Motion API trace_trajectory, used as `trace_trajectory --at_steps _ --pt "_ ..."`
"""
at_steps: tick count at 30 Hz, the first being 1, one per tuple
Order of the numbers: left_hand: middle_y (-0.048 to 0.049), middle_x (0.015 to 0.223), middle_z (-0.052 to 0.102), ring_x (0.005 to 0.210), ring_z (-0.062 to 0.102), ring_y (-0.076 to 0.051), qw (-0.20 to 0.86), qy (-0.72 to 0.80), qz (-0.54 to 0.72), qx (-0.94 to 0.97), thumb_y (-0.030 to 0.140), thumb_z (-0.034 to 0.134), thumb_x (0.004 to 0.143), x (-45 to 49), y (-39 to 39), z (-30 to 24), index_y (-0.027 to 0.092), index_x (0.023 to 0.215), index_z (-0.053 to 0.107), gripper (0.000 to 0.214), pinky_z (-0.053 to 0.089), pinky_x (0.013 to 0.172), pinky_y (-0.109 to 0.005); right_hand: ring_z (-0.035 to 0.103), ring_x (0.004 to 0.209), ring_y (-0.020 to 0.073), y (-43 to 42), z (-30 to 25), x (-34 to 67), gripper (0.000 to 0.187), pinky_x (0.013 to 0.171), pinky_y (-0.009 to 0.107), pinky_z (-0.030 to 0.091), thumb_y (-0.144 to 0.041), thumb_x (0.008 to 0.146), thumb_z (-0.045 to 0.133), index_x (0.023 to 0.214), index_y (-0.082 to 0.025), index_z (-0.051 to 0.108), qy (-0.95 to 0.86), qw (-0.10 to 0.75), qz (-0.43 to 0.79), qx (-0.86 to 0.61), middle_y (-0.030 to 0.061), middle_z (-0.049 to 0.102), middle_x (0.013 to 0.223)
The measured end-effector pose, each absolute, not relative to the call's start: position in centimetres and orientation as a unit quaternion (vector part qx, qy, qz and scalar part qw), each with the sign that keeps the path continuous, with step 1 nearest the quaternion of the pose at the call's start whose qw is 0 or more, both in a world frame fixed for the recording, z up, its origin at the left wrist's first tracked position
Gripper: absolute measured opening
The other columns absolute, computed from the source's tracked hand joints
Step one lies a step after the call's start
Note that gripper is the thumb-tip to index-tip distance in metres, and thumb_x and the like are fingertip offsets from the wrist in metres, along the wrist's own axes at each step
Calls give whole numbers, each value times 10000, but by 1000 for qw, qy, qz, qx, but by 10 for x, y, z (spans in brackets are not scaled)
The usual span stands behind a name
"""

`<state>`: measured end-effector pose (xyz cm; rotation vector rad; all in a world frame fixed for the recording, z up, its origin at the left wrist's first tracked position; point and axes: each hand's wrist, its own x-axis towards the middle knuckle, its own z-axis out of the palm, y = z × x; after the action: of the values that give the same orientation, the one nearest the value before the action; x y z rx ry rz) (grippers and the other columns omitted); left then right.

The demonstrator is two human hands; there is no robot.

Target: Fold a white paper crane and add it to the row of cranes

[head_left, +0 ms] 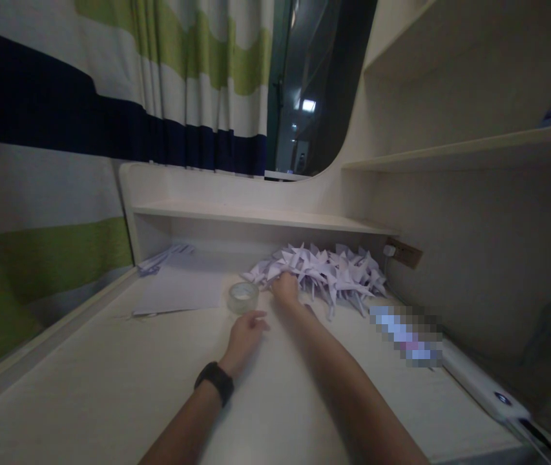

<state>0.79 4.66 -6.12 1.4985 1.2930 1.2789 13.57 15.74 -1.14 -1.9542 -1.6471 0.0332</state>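
A heap of white folded paper pieces (326,268) with pointed tips and narrow stems lies at the back of the desk. My right hand (285,289) reaches into the heap's front left side. Its fingers are mostly hidden behind the back of the hand, so their grip does not show. My left hand (247,332), with a black watch (214,382) on the wrist, is low over the desk. Its fingers are partly stretched and apart, with nothing visible in them. Just beyond it sits a roll of clear tape (243,297).
Flat white paper sheets (181,284) lie at the back left, beside folded strips (163,258). A white power strip (483,381) runs along the right edge, near a blurred-out lit object (405,334). A low shelf (256,215) overhangs the back.
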Motion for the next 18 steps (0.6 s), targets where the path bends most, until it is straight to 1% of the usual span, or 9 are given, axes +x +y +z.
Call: trace_trajectory --at_steps 3,5,7,9,11,13,16,18 --pt "-108 730 717 592 624 -185 378 502 503 594 224 515 721 7 47 -60 65 1013 668 365 449 555 -280 678 835 244 149 -8 138 234 692 251 460 -168 799 526 905 -77 713 -637 276 -2 -720 193 711 870" --pt "-98 712 714 568 610 -177 379 496 506 595 247 519 721 6 45 -58 68 1013 667 373 445 547 -276 672 853 246 139 -7 141 242 717 265 456 -183 823 503 932 -102 703 -657 269 -16 -704 179 711 889" --pt "-73 642 694 531 591 -170 382 497 502 595 275 534 716 6 41 -53 72 1010 670 382 435 529 -269 662 878 246 122 -9 148 253 751 279 448 -196 844 482 981 -137 685 -682 262 -30 -682 155 710 924" --pt "-22 499 618 471 557 -167 377 512 489 597 309 541 718 6 36 -47 76 999 679 390 403 486 -258 651 907 239 99 -13 161 258 785 281 435 -214 847 490 1035 -178 663 -708 253 -43 -658 123 706 968" --pt "23 416 530 426 522 -159 366 524 478 602 306 537 715 8 31 -41 83 992 685 385 369 455 -247 641 924 225 74 -16 183 288 805 265 422 -228 834 519 1098 -210 631 -733 244 -54 -633 92 700 1008" --pt "40 407 501 413 507 -152 366 525 473 606 272 518 707 11 26 -38 84 1013 677 393 354 445 -239 641 902 216 49 -14 215 327 782 256 416 -222 843 497 1154 -193 593 -750 257 -109 -600 91 699 999" --pt "44 423 497 420 507 -152 364 513 467 621 249 494 707 16 22 -37 81 1040 666 411 349 446 -237 649 795 202 18 -4 279 303 713 259 416 -258 876 448 1137 -182 582 -686 285 -165 -649 69 707 886" --pt "36 438 509 442 527 -162 347 513 451 643 254 490 720 18 21 -38 87 1034 671 399 362 465 -246 646 776 205 3 2 324 318 708 269 418 -274 866 462 1149 -174 566 -652 277 -176 -683 60 706 870"
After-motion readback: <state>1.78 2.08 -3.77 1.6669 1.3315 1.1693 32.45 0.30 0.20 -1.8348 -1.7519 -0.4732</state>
